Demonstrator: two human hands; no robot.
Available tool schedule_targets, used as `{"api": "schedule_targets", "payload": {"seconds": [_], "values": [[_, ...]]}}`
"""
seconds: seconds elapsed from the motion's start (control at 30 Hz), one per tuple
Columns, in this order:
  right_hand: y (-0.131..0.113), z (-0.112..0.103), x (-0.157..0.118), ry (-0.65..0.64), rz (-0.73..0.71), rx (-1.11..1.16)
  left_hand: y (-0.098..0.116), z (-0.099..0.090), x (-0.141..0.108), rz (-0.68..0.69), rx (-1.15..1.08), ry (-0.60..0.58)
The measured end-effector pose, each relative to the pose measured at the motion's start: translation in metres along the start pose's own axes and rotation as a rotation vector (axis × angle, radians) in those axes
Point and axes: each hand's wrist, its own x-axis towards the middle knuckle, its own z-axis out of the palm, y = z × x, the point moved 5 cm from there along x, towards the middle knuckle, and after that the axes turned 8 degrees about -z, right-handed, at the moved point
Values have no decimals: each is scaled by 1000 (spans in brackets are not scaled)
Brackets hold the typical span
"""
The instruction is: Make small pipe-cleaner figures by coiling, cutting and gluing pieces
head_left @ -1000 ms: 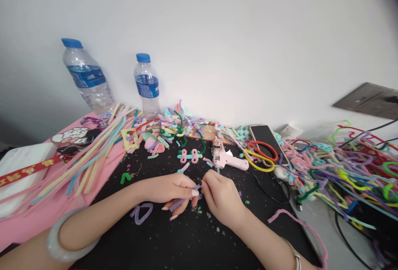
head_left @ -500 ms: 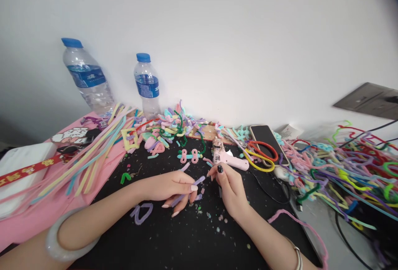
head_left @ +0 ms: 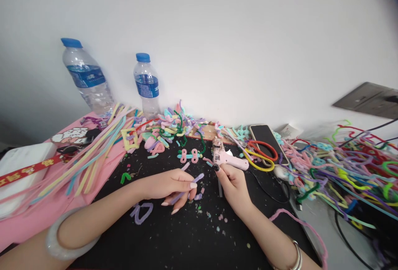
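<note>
My left hand (head_left: pixel 178 187) pinches a short purple pipe cleaner (head_left: pixel 198 177) between thumb and fingers, its end pointing up and right. Below the wrist lies a purple pipe-cleaner loop (head_left: pixel 143 213) on the black mat. My right hand (head_left: pixel 231 185) is closed, thumb against fingers, just in front of the pink glue gun (head_left: pixel 231 160). Whatever sits in its fingertips is hidden. A thin greyish strip (head_left: pixel 220 189) shows beneath it. Behind both hands lies a pink and aqua pipe-cleaner shape (head_left: pixel 189 156).
Piled pipe cleaners (head_left: pixel 169 125) line the wall; a larger tangle (head_left: pixel 338 174) spreads right. A phone (head_left: pixel 269 143) lies behind red and yellow loops. Two bottles (head_left: pixel 85 75) stand at back left. Long strips (head_left: pixel 93 154) cover pink paper. Scraps dot the black mat (head_left: pixel 186 245).
My right hand has shifted slightly right, away from the left hand, its fingertips now closer to the glue gun. The left hand barely moves and keeps its purple pipe cleaner.
</note>
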Motion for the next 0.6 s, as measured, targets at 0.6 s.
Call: {"api": "schedule_targets", "payload": {"seconds": [0.6], "values": [[-4, 2, 3, -59, -106, -62, 1, -1, -1, 22, -12, 17]]}}
